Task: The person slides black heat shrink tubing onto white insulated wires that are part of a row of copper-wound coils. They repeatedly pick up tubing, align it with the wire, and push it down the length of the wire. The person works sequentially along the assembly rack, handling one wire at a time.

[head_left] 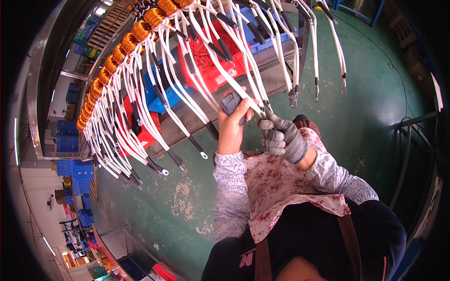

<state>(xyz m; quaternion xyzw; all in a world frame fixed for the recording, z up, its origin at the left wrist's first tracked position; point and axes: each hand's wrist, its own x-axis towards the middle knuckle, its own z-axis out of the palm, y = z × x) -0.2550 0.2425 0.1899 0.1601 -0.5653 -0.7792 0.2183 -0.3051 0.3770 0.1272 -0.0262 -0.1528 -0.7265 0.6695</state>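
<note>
A row of copper-wire coils [141,30] runs along the upper left, with many white-sleeved leads hanging from it. My bare left hand [231,127] is closed round a dark grey block-shaped thing [230,103], its thumb across the front; its exact kind does not show. One white lead [244,95] passes by that thumb. In a grey glove, my right hand [285,139] pinches the lower end of this lead just right of my left hand. Its fingers hide part of the end. Nearby, other leads end in black sleeves and metal lugs [294,98].
Behind the leads, a red bin [220,77] of small red pieces and blue bins [161,100] rest on a metal bench. Hanging leads crowd the space left of my hands. The green floor [187,225] has worn patches. A metal frame [412,124] stands at right.
</note>
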